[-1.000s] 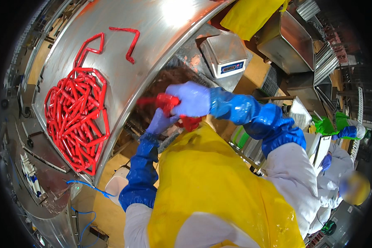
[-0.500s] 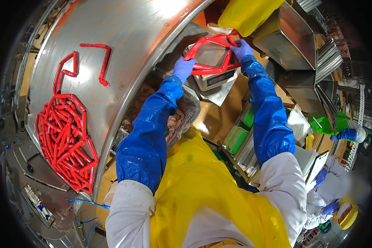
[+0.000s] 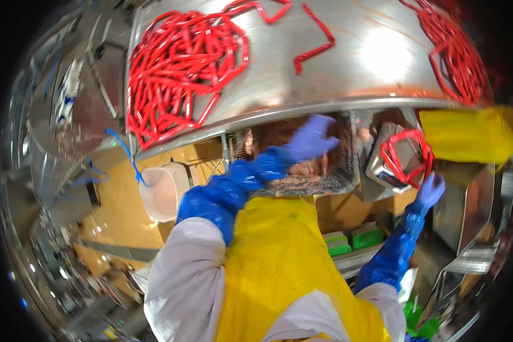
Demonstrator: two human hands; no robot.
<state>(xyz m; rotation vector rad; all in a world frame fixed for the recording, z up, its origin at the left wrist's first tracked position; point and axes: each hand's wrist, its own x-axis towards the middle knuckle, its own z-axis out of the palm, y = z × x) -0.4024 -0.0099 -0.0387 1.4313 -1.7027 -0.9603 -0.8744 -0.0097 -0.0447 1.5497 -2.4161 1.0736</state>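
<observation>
My left hand [image 3: 313, 138], in a purple glove, hovers over a clear-walled tub [image 3: 352, 162] holding pinkish meat [image 3: 308, 170]. Its fingers are apart and nothing is in them. My right hand [image 3: 432, 190], gloved the same way, is beside a small scale [image 3: 377, 166], its fingers spread and slightly blurred. A loop of red sausage links [image 3: 391, 157] lies on the scale, close to the right fingertips. On the steel table [image 3: 370, 82] are a big heap of red sausage links [image 3: 182, 68] at the left and a short bent string of links [image 3: 325, 35].
Another heap of red links [image 3: 459, 62] lies at the table's right end. A person's yellow apron [image 3: 467, 137] is close beyond the scale. A white bucket [image 3: 159, 196] stands at left, green-lidded containers [image 3: 366, 236] below the tub, and a metal bin [image 3: 476, 199] at right.
Both hands have let go of the sausage loop, which now rests on the scale. My left hand has moved left over the meat tub. The view has turned toward the table.
</observation>
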